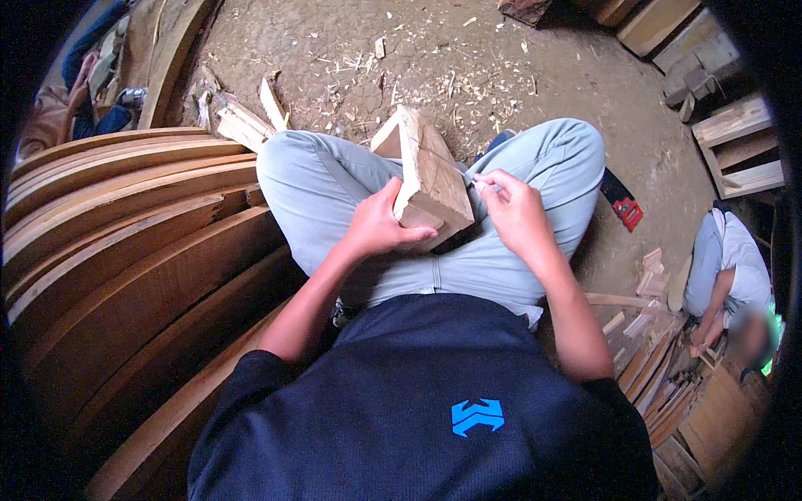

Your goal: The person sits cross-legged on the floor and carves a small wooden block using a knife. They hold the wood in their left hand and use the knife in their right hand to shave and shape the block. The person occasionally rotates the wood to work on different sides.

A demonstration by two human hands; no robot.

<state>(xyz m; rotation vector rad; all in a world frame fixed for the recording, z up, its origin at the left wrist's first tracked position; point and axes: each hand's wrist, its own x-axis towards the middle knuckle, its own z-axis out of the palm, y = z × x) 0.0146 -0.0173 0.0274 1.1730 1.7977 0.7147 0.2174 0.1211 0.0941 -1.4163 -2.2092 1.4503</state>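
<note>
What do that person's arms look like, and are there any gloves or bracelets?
Short, dark sleeves with plain cloth cover the upper arms. The forearms are bare and slim. The left grip and right grip have no gloves, and I see no bracelet or watch.

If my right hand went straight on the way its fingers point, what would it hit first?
Your right hand, seemingly pinching something thin, would probably meet the wooden piece that your left hand grips; any gap between is hard to judge here.
</note>
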